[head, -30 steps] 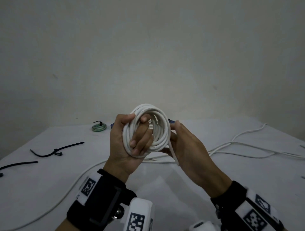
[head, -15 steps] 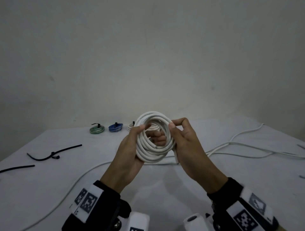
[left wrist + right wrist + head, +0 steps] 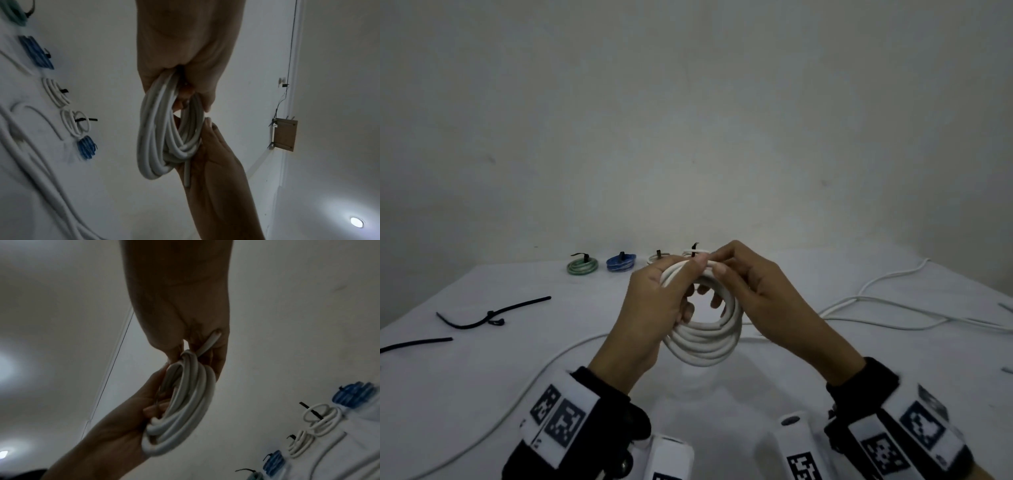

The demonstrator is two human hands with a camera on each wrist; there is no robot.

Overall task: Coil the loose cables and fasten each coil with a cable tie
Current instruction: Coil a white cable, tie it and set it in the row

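A pale bare wall stands behind a white surface (image 3: 791, 394), and above this surface, in the middle of the head view, a white cable coil (image 3: 705, 346) is held up in the air between both hands. The left hand (image 3: 650, 318) grips the left side of the coil, with its fingers curled through the ring and its thumb on the top. The right hand (image 3: 760, 301) pinches the top right of the coil between thumb and forefinger, and the two thumbs nearly meet there. In the left wrist view a short free end of the cable (image 3: 187, 173) lies along the right palm, below the loops. No tie is seen on this coil. At the far edge of the surface lie finished coils in a row, each with a black tie: a green coil (image 3: 582, 266), a blue coil (image 3: 621, 263), and two white coils (image 3: 659, 257) partly hidden behind the hands. The left wrist view shows one more, a second blue coil (image 3: 86, 147), so I count five tied coils. On the left of the surface lie two loose black cable ties (image 3: 489, 317), one with a small knot or head in its middle. Loose white cables (image 3: 887, 308) run over the right side of the surface, and one long white cable (image 3: 510, 404) curves across the near left part; how many separate cables these are I cannot tell.
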